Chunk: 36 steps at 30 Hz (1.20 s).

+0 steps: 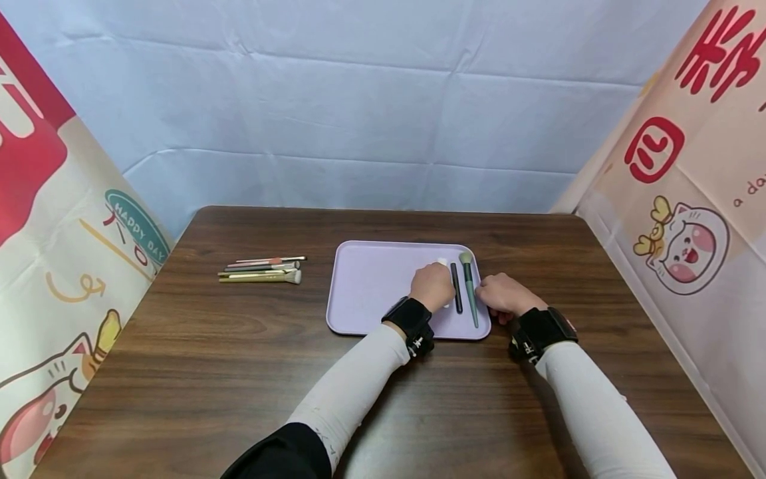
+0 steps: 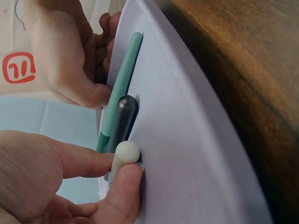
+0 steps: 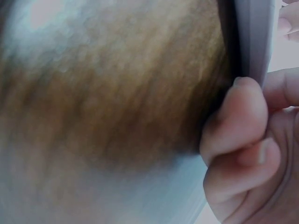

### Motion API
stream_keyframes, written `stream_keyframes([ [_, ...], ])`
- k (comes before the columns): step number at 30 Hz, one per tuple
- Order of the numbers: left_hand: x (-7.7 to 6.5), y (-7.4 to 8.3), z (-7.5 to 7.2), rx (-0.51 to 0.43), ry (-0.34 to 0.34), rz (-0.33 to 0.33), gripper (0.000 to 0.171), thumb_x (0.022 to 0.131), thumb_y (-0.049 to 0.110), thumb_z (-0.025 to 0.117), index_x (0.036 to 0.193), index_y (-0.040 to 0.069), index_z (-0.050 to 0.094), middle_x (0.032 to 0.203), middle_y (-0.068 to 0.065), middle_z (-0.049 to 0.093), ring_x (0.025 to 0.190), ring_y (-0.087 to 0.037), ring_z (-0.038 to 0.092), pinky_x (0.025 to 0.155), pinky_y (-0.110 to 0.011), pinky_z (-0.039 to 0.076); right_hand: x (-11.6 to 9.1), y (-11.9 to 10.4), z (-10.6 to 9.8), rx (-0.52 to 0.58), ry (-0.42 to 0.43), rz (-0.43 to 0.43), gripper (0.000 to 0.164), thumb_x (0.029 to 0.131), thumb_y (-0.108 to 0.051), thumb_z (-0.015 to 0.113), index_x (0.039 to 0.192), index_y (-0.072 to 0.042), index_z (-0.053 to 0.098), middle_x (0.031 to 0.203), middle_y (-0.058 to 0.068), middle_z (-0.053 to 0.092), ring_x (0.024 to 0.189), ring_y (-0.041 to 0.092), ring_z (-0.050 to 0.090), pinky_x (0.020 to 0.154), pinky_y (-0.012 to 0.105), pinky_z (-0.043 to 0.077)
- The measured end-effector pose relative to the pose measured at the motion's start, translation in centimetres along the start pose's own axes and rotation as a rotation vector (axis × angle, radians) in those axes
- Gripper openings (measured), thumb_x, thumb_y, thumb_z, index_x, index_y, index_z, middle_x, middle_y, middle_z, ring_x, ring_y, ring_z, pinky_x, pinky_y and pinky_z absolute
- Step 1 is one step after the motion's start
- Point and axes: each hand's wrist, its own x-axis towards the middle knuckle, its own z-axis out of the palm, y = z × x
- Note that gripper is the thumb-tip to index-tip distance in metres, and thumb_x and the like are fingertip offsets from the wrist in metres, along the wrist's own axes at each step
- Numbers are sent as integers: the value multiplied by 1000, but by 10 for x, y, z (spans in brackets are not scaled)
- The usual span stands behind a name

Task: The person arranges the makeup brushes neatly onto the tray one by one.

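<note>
My left hand is over the right part of a lilac tray, pinching a slim white stick with a rounded end between thumb and finger. The stick's far part is mostly behind the hand. Alongside it on the tray lie a slim black stick and a green makeup brush, both roughly parallel to it. At the tray's right edge, my right hand grips the rim, with its thumb close to the green brush and curled fingers on the outer side.
On the left of the brown wooden table lies a bundle of several makeup brushes, handles pointing left. A pale blue cloth hangs behind the table, and printed sheets flank both sides.
</note>
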Motion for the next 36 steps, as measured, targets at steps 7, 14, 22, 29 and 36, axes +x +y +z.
stream_keyframes([
  [7,-2,0,-1,4,0,-7,13,92,16,67,82,9,72,91,-4,67,72,-16,61,65,-28,51,0,0,0,-10,1,-4,33,99,-17,37,80,-1,58,61,10,57,47,21,60,44,31,49],
  [14,-3,0,-2,-9,1,-19,13,93,18,66,91,7,72,93,-5,67,74,-16,61,67,-28,51,0,-1,1,-8,-1,-3,34,100,-18,36,80,-1,58,61,10,57,47,21,59,43,31,49],
  [22,-2,1,-3,-14,-3,-46,15,94,19,65,101,5,69,94,-5,66,79,-17,61,73,-29,50,0,-1,0,-13,1,0,34,100,-17,36,80,-1,58,60,10,57,46,21,59,43,31,49],
  [29,-3,-3,-11,-34,33,-116,37,99,36,61,116,3,61,99,-8,64,87,-23,65,71,-34,53,0,-2,-1,-5,-6,5,34,100,-18,36,82,-1,58,62,10,57,47,20,59,45,32,50],
  [36,-7,-17,-27,56,38,-93,47,97,42,63,124,3,61,112,-11,64,104,-26,63,76,-39,56,0,-1,0,-13,-8,-11,34,100,-18,36,81,-1,59,61,10,57,47,21,59,45,32,50],
])
